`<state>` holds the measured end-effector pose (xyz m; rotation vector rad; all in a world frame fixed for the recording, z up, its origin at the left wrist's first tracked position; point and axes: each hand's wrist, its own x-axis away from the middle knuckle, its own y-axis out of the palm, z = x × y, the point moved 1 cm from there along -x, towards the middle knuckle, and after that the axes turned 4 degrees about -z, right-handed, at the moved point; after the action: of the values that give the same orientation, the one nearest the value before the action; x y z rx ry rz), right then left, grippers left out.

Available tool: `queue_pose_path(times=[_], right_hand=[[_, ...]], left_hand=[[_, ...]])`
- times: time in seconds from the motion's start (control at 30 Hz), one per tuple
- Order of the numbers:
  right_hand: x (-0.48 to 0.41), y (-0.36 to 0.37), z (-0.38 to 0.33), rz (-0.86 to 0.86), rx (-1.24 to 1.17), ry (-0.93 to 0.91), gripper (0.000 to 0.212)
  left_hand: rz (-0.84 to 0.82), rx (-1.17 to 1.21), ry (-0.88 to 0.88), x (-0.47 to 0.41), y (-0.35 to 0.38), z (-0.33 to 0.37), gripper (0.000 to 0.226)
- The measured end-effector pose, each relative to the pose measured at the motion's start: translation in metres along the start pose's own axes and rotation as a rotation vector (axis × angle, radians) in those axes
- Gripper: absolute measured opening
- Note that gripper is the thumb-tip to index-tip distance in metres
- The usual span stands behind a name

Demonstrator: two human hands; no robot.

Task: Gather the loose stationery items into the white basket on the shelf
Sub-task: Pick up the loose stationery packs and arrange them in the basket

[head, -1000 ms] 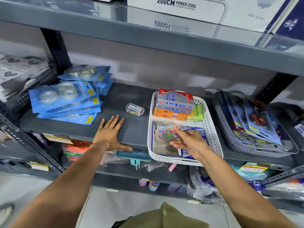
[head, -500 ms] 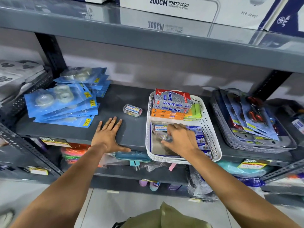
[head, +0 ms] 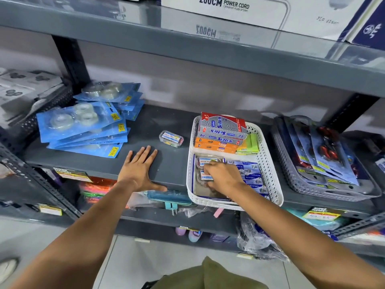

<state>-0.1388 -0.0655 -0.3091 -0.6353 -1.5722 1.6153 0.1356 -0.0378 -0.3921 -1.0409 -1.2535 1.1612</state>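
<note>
The white basket sits on the grey shelf, right of centre. At its back lie red-and-grey Softek boxes, orange boxes and green sticky notes; blue packs lie at its front right. My right hand is down inside the basket's front left. Its fingers are curled on a small clear box, and another clear box lies just behind. A loose small clear box rests on the shelf left of the basket. My left hand lies flat, fingers spread, at the shelf's front edge.
Blue tape blister packs are stacked at the shelf's left. A grey basket with scissor packs stands right of the white one. The upper shelf overhangs, with a power cord carton on it. Bagged goods fill the shelf below.
My right hand dropped from above the basket into its front left and closed on a small clear box, covering the coloured clips pack. The left hand stayed flat on the shelf.
</note>
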Motion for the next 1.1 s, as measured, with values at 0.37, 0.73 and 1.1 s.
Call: queue_pose_path(times=[0.37,0.73,1.1], right_hand=[[-0.022,-0.028,0.012,0.089,-0.215,-0.02,0.056],[-0.129,-0.052,-0.05,0.057,-0.236,-0.159,0.066],[-0.16,-0.036,-0.064,-0.036,-0.162,-0.115,0.039]], left_hand=[[0.009,0.02,0.01,0.0,0.001,-0.001,0.146],[0.03,-0.011,0.02,-0.001,0.003,-0.002,0.145],[0.037,-0.03,0.027,-0.002,0.005,-0.002,0.144]])
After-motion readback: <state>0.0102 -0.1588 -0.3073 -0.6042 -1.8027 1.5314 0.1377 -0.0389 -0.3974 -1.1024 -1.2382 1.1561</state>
